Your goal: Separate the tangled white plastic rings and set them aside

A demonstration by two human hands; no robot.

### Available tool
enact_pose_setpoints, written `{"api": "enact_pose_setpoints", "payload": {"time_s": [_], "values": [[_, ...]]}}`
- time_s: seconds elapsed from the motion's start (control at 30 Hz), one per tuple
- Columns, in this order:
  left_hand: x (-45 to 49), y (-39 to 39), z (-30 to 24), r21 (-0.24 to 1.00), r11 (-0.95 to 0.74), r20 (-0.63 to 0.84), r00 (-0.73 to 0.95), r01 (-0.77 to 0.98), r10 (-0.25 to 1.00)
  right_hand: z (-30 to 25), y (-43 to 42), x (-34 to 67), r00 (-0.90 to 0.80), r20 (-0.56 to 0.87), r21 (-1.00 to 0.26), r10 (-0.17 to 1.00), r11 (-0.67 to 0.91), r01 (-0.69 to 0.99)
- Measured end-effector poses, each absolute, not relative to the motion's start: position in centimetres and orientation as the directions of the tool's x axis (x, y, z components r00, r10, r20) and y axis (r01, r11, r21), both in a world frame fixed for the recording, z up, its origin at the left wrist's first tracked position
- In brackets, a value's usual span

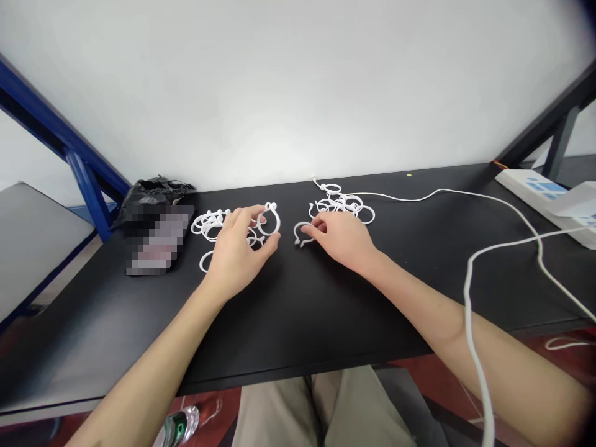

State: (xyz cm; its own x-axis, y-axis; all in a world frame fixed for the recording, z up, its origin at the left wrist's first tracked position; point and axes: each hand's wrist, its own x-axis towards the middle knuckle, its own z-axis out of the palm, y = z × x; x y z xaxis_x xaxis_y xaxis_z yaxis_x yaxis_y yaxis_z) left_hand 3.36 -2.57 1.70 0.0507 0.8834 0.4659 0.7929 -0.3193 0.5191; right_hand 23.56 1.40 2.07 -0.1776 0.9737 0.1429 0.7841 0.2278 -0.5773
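Between the thumb and fingers of my left hand (235, 248) is a white plastic curtain ring (279, 222), held upright with its small knobs at the top. My right hand (342, 237) pinches another white ring (296, 231), whose gap with knobbed ends faces down toward the table. Behind and under my left hand lies a pile of similar rings (200, 223), partly hidden by it. One loose ring (202, 264) lies at that pile's near side. A second pile of rings (358, 202) sits just beyond my right hand.
A black plastic bag (151, 192) and a blurred dark flat object (161, 245) lie left on the black table (298, 323). White cables (470, 273) run across the right side and over my right forearm. A white-and-blue box (540, 192) stands far right. A bottle (179, 427) is below.
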Motion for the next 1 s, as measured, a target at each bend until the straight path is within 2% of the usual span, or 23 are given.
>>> {"api": "enact_pose_setpoints", "payload": {"time_s": [0.03, 0.07, 0.13, 0.23, 0.3, 0.5, 0.67, 1.0], "values": [[3.33, -2.56, 1.67, 0.477, -0.354, 0.475, 0.103, 0.804, 0.874, 2.14, 1.40, 23.63, -0.159, 0.208, -0.488, 0.965, 0.243, 0.839], [3.31, -2.56, 1.63, 0.441, -0.394, 0.480, 0.159, 0.806, 0.863, 2.24, 1.34, 23.66, -0.152, 0.268, -0.452, 0.951, 0.263, 0.852], [3.30, -2.59, 1.56, 0.396, -0.470, 0.479, 0.259, 0.789, 0.839, 2.44, 1.15, 23.61, -0.223, 0.364, -0.497, 0.904, 0.391, 0.775], [3.28, -2.67, 1.47, 0.382, -0.527, 0.476, 0.327, 0.759, 0.816, 2.44, 0.91, 23.49, -0.433, 0.450, -0.571, 0.781, 0.624, 0.533], [3.25, -2.71, 1.44, 0.387, -0.532, 0.474, 0.333, 0.753, 0.815, 2.20, 0.83, 23.40, -0.500, 0.469, -0.575, 0.728, 0.681, 0.453], [3.18, -2.68, 1.42, 0.398, -0.545, 0.458, 0.355, 0.738, 0.815, 1.69, 0.64, 23.12, -0.470, 0.492, -0.626, 0.732, 0.673, 0.393], [3.25, -2.66, 1.38, 0.390, -0.567, 0.465, 0.376, 0.726, 0.802, 1.64, 0.63, 23.11, -0.478, 0.503, -0.613, 0.720, 0.687, 0.389], [3.30, -2.94, 1.55, 0.425, -0.517, 0.438, 0.331, 0.744, 0.836, 1.98, 0.47, 23.00, -0.474, 0.491, -0.661, 0.731, 0.667, 0.344]]}}
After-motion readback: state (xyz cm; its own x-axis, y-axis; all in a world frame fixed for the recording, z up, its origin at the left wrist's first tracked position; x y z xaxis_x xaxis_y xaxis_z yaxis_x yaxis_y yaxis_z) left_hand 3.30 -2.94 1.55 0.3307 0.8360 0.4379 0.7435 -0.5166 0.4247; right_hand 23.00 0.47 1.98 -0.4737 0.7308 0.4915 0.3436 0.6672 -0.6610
